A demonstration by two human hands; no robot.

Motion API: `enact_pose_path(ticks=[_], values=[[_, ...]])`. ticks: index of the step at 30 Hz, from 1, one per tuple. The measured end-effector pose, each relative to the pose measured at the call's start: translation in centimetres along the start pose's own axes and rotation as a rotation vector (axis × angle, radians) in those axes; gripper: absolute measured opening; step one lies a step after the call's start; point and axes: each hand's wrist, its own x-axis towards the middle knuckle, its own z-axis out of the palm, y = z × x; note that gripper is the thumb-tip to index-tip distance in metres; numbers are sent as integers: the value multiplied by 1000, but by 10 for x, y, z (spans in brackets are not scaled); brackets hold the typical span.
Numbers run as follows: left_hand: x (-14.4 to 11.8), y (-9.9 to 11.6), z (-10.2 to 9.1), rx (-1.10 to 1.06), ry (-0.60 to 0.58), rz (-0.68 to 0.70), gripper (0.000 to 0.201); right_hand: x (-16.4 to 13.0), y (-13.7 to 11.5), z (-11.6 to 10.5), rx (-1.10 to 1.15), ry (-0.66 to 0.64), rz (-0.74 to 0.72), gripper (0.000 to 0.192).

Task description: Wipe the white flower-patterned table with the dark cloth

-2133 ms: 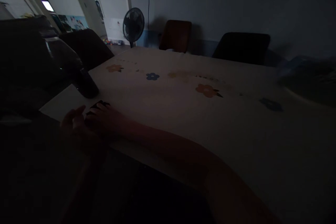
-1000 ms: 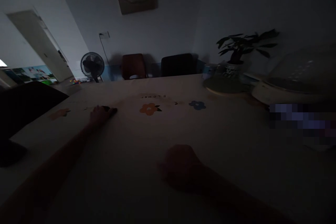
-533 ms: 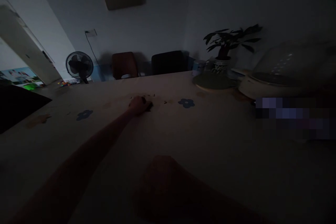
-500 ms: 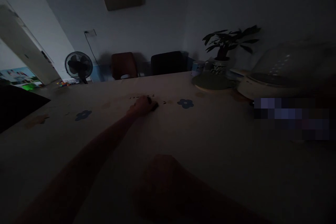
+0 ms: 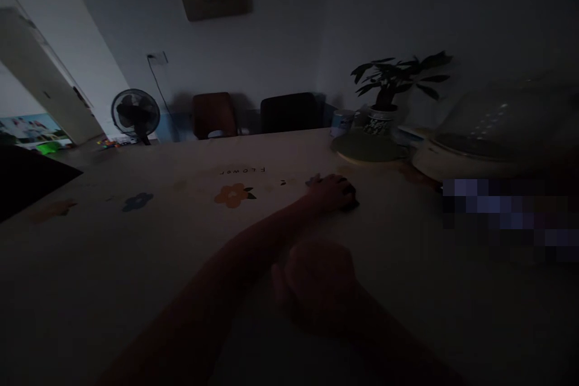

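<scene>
Dark object (image 5: 350,205), just one, black and mostly covered, lay right of centre on the table (image 5: 158,259), gripped under the left hand (image 5: 332,193). Nearer, the right hand (image 5: 316,277) was closed in a loose fist. Far right, one pot (image 5: 380,122) held one leafy plant (image 5: 386,93); one can (image 5: 341,123), contents hidden, stood left of it.

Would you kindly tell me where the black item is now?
Right of centre in the head view, the black item is under the left hand on the table, nearer than the green mat.
</scene>
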Motion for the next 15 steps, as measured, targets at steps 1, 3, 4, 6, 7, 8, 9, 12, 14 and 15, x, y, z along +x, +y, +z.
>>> enact_pose_path(ticks=[1,3,4,6,7,8,9,12,14,15], values=[[-3,-8,-1,19,13,-22,43,0,3,0,-8,-2,-4,41],[-13,-30,-3,53,30,-89,41,1,7,-1,-1,-26,-19,40],[-20,-45,-6,65,32,-131,41,1,9,-2,10,-37,-28,40],[-40,-83,-13,97,33,-222,42,2,11,-3,33,-67,-37,39],[-53,-105,-18,115,30,-269,42,2,12,-3,36,-77,-34,38],[-68,-128,-23,132,22,-317,41,1,12,-3,33,-82,-31,38],[-84,-152,-29,150,14,-371,41,1,12,-3,27,-89,-28,38],[-142,-222,-47,202,-2,-564,42,-1,12,-1,2,-104,-25,38],[-185,-262,-59,229,-24,-694,42,-2,14,0,-5,-124,-19,38],[-208,-279,-65,245,-23,-771,45,-3,14,0,-8,-137,-16,39]])
